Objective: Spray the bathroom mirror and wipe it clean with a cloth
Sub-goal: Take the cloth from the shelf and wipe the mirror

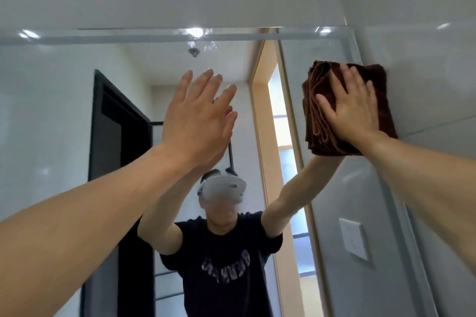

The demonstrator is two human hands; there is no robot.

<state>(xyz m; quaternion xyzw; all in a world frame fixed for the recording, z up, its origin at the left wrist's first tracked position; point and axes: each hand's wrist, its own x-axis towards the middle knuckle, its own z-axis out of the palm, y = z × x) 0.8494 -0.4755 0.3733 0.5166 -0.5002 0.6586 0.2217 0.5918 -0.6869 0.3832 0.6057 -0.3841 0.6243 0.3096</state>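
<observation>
The bathroom mirror [64, 116] fills most of the view, its top edge running across near the ceiling. A folded brown cloth [381, 90] lies flat at the mirror's upper right corner, overlapping the mirror's right edge. My right hand [353, 108] presses on the cloth with its fingers spread and straight. My left hand [198, 116] is raised flat against the glass near the middle, fingers straight, holding nothing. No spray bottle is in view.
The white tiled side wall [425, 46] meets the mirror on the right. The glass reflects a person in a dark T-shirt, a dark door frame [103, 136], a lit doorway and a white wall switch [354, 238]. A few droplets [211, 45] sit near the top edge.
</observation>
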